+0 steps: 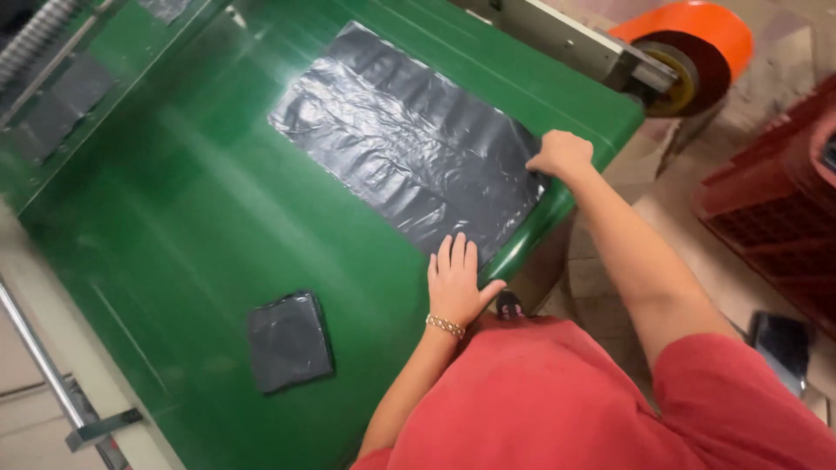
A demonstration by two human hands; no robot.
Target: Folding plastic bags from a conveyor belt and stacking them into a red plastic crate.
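One folded black plastic square [289,341] lies left of the flat, open left hand [455,283], while the closed right hand [562,154] pinches the unfolded black plastic bag [409,139].

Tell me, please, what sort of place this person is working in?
Probably a factory or packing workshop for plastic bags. A flat black plastic bag lies on a green conveyor belt under both hands, a folded black bag sits nearby, and an orange roll and red crates stand beside the machine.
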